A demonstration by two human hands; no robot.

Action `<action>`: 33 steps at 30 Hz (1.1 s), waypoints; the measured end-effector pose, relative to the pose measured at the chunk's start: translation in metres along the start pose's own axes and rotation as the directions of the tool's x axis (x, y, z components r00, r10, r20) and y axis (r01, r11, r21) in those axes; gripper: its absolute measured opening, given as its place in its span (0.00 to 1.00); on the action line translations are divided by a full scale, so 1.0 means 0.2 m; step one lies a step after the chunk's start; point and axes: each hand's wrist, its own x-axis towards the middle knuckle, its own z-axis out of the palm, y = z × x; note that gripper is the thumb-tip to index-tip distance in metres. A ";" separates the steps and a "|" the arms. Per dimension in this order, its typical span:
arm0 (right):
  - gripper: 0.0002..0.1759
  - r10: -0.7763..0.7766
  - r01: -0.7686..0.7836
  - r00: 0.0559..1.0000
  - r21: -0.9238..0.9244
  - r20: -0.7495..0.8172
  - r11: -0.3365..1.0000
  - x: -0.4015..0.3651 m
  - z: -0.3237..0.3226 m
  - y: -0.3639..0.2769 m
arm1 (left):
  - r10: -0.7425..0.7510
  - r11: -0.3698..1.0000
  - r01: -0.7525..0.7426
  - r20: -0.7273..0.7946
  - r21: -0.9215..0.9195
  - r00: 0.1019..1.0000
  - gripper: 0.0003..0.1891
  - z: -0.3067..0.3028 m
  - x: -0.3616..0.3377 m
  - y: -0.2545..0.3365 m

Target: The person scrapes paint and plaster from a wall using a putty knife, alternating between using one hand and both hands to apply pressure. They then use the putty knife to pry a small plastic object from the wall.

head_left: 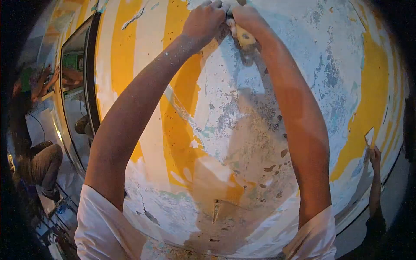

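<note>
**yellow-handled hand tool held high against a peeling striped wall**

the yellow-handled tool point(246, 40) lies at the upper centre of the view, close to the wall point(303, 56). its long axis slants steeply, from upper left to lower right; the handle's rounded butt points down and slightly right, and a small dark hole shows in it. the opposite end runs up under the hands and is hidden. the right hand point(247, 18) is clenched around the upper handle. the left hand point(205, 21) is raised just beside it, knuckles outward, its fingers meeting the right hand; whether it also grips the tool cannot be told. both forearms reach upward from white sleeves point(102, 221).

around the tool, the wall shows yellow and cream stripes, broken by a broad pale blue-white patch with grey and brown flecks. a shadow falls below the hands, and a loose pale flake point(133, 18) clings at upper left.

farther out, a dark-framed glossy panel point(78, 86) stands tilted at left, with reflections in it; beyond it, a person point(45, 164) is partly visible with bent knees. at far right, a co-worker's hand point(375, 157) grasps a scraper point(369, 138), its pale blade pointing upward.
</note>
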 end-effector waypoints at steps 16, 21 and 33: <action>0.23 -0.204 0.202 0.899 -0.045 -0.389 0.978 0.91 0.94 -0.35 | -0.380 0.907 0.376 0.016 -0.192 0.925 0.19 0.08 0.06 -0.80; 0.32 -0.184 0.150 0.982 0.434 0.036 0.888 -0.06 0.78 -0.50 | -0.180 0.981 0.179 0.013 0.073 0.984 0.28 -0.32 -0.66 -0.42; 0.40 -0.246 -0.379 0.557 0.506 0.794 0.775 -2.16 -0.16 -0.40 | -0.564 0.075 0.608 0.537 0.790 -0.627 0.16 -2.67 -3.21 1.71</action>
